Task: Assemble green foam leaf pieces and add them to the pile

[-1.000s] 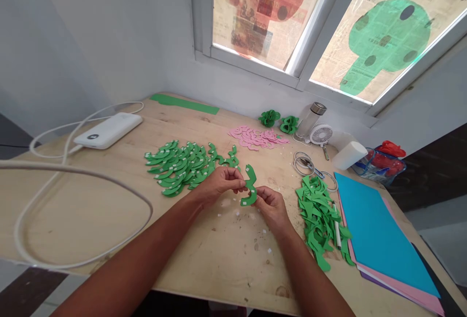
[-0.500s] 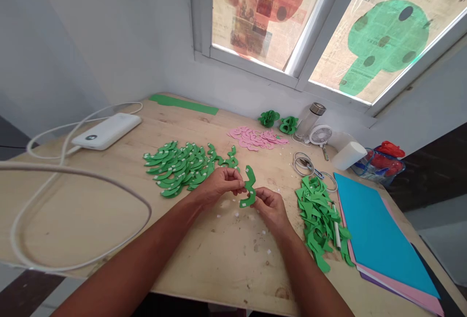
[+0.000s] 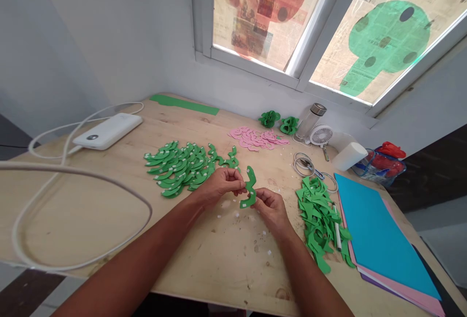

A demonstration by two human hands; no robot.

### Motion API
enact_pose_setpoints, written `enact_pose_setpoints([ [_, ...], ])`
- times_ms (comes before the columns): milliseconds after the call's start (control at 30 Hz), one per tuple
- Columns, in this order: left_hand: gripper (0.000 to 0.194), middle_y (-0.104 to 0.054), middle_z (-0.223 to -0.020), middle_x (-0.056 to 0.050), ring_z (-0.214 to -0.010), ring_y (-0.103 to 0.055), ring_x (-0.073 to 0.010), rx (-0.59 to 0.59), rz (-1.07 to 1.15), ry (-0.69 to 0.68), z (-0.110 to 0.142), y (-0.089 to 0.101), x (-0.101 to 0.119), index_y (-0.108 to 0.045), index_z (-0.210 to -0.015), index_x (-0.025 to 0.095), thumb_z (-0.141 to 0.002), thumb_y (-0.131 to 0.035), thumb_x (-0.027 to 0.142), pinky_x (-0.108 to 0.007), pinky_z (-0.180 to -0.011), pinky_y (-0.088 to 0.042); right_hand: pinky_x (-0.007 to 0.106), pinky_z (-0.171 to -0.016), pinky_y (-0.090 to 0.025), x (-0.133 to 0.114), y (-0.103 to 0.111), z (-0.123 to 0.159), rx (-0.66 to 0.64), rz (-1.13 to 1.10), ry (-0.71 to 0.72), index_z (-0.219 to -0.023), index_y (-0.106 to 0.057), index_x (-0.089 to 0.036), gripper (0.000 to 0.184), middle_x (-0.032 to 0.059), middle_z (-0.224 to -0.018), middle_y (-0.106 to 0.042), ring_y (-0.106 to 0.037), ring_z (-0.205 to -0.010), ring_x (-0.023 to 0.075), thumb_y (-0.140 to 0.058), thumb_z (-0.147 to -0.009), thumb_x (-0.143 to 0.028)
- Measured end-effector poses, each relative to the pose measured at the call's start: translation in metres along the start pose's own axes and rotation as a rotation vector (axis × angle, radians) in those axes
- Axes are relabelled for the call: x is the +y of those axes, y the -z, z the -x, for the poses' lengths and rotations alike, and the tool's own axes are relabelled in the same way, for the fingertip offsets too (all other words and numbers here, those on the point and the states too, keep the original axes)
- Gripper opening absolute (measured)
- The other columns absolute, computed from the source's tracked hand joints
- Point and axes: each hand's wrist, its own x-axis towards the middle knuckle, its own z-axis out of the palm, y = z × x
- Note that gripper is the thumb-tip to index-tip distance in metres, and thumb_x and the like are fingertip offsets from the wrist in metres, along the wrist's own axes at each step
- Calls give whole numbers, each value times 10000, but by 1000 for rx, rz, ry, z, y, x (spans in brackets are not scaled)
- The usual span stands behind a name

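A curved green paper piece [image 3: 250, 186] with small white squares stuck on it is held above the table. My left hand [image 3: 228, 183] pinches it at its left side, near the middle. At its lower right, the fingers of my right hand [image 3: 268, 205] are closed on it too. Just beyond my left hand lies a spread of similar green pieces with white tabs [image 3: 182, 165]. Several joined green pieces [image 3: 224, 157] are beside that spread. Small white scraps dot the wood around my hands.
Pink paper cutouts [image 3: 257, 138] lie toward the wall, near two green paper balls [image 3: 269, 118]. Green offcuts [image 3: 315, 215], a pen [image 3: 336, 229] and blue sheets [image 3: 383, 234] are at right. A power bank [image 3: 109, 131] with a looping white cable [image 3: 142, 195] sits at left.
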Motion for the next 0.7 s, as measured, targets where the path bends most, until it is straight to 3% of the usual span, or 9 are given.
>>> enact_pose_setpoints([
  [700,176,-647,-576,-41,-522,-554,-116,11,15,0,-1,0,-6,-570,-613,125,-657,-706,228,-239,-534,-420,233,-567,-407,-1,1,0,-8,25,5,-822,-688,-178,208,18,-697,-652,-519,-602,120,-676,-715,-357],
])
